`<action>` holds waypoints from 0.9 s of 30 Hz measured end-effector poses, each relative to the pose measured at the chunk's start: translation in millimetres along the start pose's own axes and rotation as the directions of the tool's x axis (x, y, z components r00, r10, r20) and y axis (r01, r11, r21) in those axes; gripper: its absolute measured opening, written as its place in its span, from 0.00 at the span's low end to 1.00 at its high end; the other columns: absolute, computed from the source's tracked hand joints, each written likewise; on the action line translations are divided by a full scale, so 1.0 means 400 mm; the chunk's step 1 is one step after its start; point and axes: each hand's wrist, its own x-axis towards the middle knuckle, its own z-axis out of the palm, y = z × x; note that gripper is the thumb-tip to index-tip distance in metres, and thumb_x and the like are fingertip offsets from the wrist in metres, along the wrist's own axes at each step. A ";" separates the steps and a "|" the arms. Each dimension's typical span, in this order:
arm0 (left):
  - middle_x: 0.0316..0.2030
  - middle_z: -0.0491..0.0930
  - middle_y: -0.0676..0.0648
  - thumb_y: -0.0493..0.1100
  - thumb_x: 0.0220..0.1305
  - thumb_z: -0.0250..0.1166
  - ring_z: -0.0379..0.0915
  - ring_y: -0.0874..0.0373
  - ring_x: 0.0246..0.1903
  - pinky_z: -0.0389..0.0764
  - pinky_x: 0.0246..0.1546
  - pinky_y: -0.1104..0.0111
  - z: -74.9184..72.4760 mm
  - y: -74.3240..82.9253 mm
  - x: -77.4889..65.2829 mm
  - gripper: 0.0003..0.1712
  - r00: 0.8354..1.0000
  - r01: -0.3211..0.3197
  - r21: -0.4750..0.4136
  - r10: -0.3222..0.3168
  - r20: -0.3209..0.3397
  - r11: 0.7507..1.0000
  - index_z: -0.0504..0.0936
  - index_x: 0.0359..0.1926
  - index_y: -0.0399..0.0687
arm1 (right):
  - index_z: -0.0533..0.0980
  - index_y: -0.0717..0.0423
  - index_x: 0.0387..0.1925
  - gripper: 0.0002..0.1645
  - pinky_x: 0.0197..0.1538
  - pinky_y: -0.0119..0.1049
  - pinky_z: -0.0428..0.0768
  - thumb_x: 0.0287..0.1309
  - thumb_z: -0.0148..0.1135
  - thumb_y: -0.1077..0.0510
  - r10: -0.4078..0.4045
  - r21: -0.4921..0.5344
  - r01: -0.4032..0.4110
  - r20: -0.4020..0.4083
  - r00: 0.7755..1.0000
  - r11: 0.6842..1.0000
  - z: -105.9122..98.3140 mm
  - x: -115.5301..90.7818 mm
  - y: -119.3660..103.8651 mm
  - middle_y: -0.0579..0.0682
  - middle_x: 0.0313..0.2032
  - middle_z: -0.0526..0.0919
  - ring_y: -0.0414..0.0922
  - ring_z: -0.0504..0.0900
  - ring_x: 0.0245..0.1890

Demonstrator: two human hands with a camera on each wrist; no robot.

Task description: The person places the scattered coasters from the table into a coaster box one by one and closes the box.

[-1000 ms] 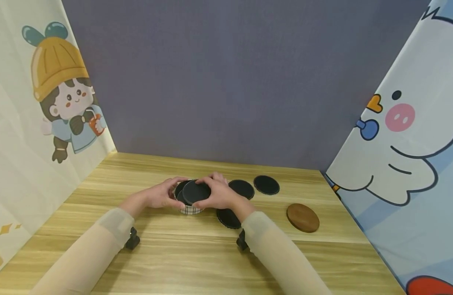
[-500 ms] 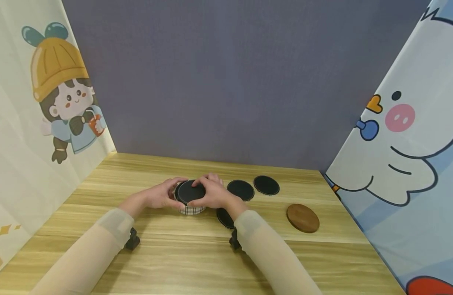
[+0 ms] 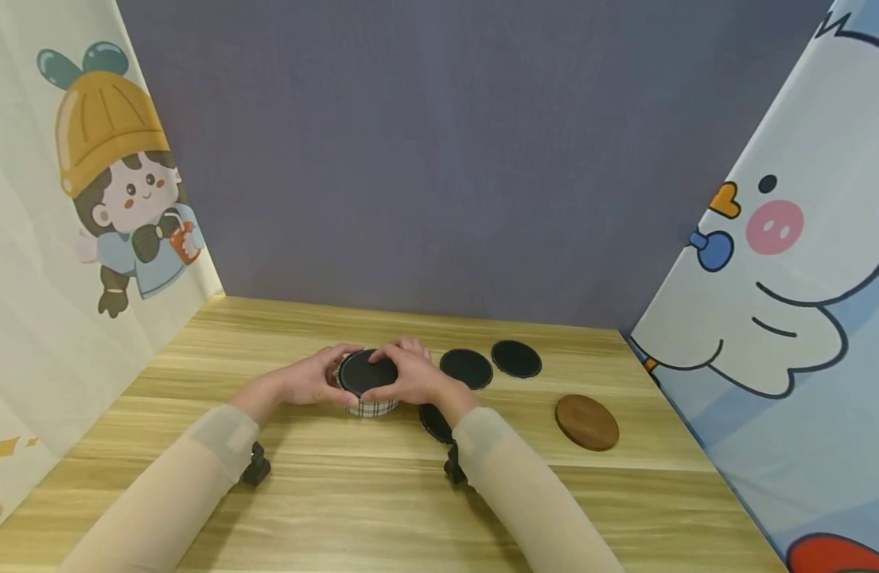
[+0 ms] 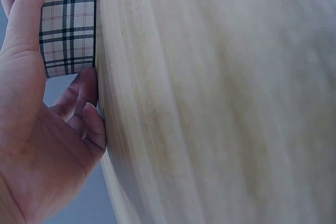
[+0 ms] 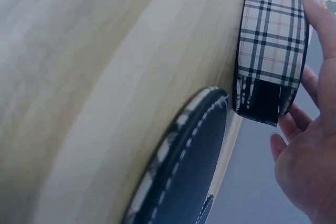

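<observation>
A round coaster holder (image 3: 371, 408) with plaid sides stands on the table, a black round coaster (image 3: 363, 372) level over its top. In the left wrist view, the plaid wall (image 4: 68, 24) lies between the thumb and fingers of my left hand (image 3: 313, 376), which grips the holder from the left. My right hand (image 3: 414, 377) curves over the right side, thumb and index finger at the black coaster's edge. The right wrist view shows a cut-out slot (image 5: 265, 100) in the holder's wall. What lies inside the holder is mostly hidden.
Several black coasters with stitched rims lie to the right: one partly under my right wrist (image 3: 436, 423), one behind it (image 3: 466, 368), another farther back (image 3: 516, 359). A brown wooden disc (image 3: 586, 422) lies farther right. A grey panel (image 3: 410, 159) borders the wooden table (image 3: 353, 509) behind.
My right hand has moved slightly left and brought the black coaster from an offset, tilted position to level over the holder. My left hand has stayed in place.
</observation>
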 end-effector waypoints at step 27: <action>0.72 0.71 0.25 0.46 0.64 0.83 0.84 0.41 0.59 0.82 0.63 0.50 0.004 -0.013 0.007 0.63 0.998 -0.035 0.021 0.036 -0.045 0.999 0.52 0.86 0.42 | 0.76 0.46 0.73 0.31 0.66 0.58 0.80 0.78 0.67 0.40 -0.055 0.101 0.050 0.049 0.997 0.994 -0.074 -0.125 0.073 0.52 0.74 0.72 0.55 0.77 0.68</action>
